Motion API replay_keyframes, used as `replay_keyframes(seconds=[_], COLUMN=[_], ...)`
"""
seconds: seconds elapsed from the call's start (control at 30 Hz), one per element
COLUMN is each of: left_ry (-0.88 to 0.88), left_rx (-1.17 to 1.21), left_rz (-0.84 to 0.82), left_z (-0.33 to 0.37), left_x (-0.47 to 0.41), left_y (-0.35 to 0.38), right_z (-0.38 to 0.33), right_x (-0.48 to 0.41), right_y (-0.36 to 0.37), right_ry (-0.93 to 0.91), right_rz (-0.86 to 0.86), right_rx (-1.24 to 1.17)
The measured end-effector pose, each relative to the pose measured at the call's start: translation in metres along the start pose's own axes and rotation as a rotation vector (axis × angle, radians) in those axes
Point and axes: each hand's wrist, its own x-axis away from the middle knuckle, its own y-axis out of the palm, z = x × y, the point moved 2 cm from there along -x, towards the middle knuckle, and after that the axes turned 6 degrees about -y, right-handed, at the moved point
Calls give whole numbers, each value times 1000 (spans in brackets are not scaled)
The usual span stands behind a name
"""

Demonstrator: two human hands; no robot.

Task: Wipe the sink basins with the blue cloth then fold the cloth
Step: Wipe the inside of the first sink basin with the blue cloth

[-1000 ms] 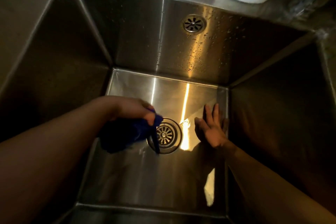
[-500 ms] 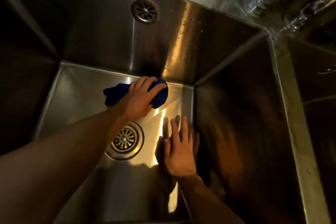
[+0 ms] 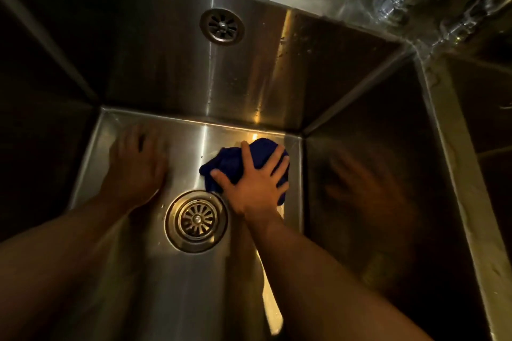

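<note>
Head view, looking down into the stainless-steel sink basin (image 3: 180, 299): the round metal drain strainer (image 3: 196, 220) sits nearest. Just beyond it, the right hand (image 3: 255, 183) presses spread, straight fingers on the crumpled dark-blue cloth (image 3: 261, 148) in the floor's far right corner. The left hand (image 3: 135, 166) lies flat and blurred, well left of the cloth. Farther back, a round overflow grille (image 3: 222, 25) is set in the back wall.

Only one cam here, a wide-angle on the head, pointing forward and steeply down into the sink basin (image 3: 155, 77) from close above. The drain (image 3: 196, 220) lands near mid-frame, the far wall with its overflow (image 3: 221, 25) fills the top, and a second basin (image 3: 487, 108) just clips the right edge. Straight edges bow toward the corners.
</note>
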Motion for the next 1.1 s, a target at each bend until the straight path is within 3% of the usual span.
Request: replay_keyframes(seconds=[0.17, 0.47, 0.73, 0.93, 1.1], left_ry=[-52, -15, -32, -53, -32], left_rx=[-74, -262, -266, -190, -186], left_rz=[30, 111, 145, 125, 138], left_z=[-31, -38, -42, -38, -38], left_x=[15, 17, 14, 14, 15], left_y=[7, 38, 46, 41, 38], right_z=[-16, 48, 56, 71, 72], right_x=[-40, -42, 44, 139, 179], right_y=[8, -22, 7, 41, 64], right_ry=[61, -325, -558, -925, -776], right_rz=[62, 128, -89, -141, -328], right_rx=[132, 148, 232, 339, 395])
